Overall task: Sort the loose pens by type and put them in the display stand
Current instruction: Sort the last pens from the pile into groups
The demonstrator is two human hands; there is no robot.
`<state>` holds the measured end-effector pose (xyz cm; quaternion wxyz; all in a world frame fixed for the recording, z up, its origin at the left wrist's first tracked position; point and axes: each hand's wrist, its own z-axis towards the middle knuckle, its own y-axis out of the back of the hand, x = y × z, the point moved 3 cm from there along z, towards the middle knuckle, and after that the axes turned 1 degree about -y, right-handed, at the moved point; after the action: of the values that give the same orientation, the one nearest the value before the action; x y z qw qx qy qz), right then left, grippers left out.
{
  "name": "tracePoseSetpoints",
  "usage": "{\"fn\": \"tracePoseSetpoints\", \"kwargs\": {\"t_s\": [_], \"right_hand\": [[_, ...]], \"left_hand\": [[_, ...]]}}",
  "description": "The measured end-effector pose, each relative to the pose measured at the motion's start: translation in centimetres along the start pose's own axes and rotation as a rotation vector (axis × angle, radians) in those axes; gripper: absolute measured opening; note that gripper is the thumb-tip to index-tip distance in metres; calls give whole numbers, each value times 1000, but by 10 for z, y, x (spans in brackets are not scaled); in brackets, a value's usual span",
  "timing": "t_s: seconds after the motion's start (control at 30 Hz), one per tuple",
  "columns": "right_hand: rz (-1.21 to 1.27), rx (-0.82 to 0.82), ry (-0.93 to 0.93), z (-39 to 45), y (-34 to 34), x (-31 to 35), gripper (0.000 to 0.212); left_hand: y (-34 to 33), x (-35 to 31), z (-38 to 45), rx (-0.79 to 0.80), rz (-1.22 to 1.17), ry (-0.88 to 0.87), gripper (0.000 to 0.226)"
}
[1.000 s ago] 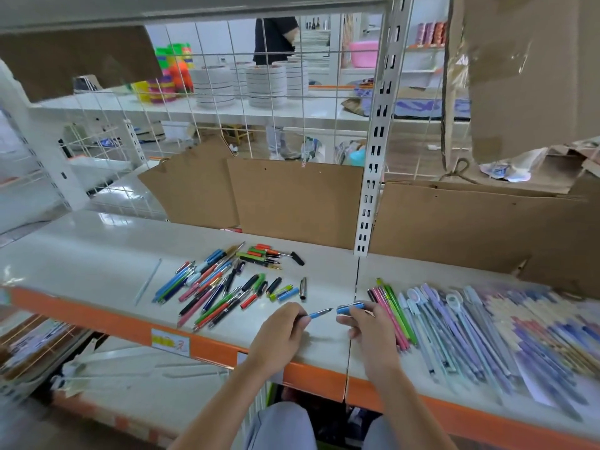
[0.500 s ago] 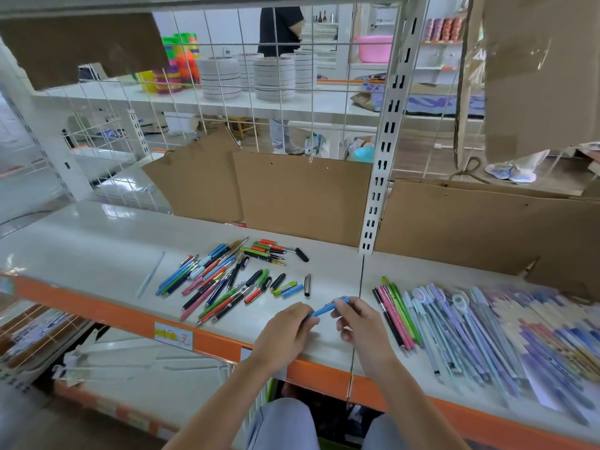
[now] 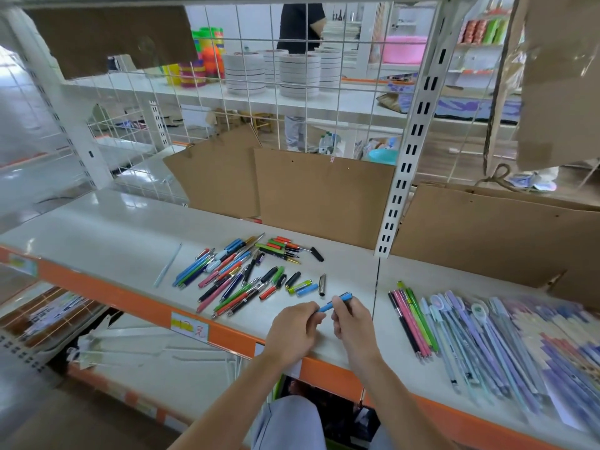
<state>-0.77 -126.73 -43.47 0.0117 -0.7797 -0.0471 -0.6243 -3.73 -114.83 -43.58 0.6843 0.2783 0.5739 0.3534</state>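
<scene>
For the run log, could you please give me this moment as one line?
hands: left hand and right hand both grip blue pen | place: above shelf front | loose pens: unsorted, left

Shelf edge tag (image 3: 190, 325): yellow strip with a red "元" mark
Cardboard sheet (image 3: 324, 196): small red number, too tiny to read

Brown cardboard sheets (image 3: 324, 196) stand upright against the back of the white shelf (image 3: 97, 241), which carries an orange front edge (image 3: 130, 298) with a yellow price label (image 3: 189, 325). A slotted white upright (image 3: 412, 138) rises behind. Through the wire grid (image 3: 259, 76), stacked white plates (image 3: 298, 73), coloured plastic containers (image 3: 198, 64) and a pink basin (image 3: 406, 53) sit on further shelving. A person in dark clothing (image 3: 300, 27) stands beyond.
</scene>
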Motion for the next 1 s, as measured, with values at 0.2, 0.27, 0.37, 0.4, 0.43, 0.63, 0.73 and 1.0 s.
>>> {"fn": "tracePoseSetpoints", "kwargs": {"t_s": [0.2,0.27,0.37,0.4,0.43,0.63,0.73,1.0], "right_hand": [[-27,-85,-111,3,-6,4,19],[-74,-4,-83,0,-6,9,15],[-89,12,-38,1,6,15,11],[-85,-12,-10,2,13,20,11],[-122,-43,32,4,21,26,12],[-963,12,188,12,55,38,21],[-1183,23,160,16,65,25,25],[-1237,8,221,9,50,29,32]], "left_hand": [[-2,-2,-1,-103,39,-49,22],[-2,-4,0,-93,-1,-61,19],[-1,-9,-1,-49,21,-85,21],[-1,-9,-2,-31,39,-91,25],[-1,-10,-2,-18,57,-89,29],[-1,-10,-2,-5,82,-75,34],[0,-8,-3,5,97,-70,29],[36,43,-15,-208,189,99,12]]}}
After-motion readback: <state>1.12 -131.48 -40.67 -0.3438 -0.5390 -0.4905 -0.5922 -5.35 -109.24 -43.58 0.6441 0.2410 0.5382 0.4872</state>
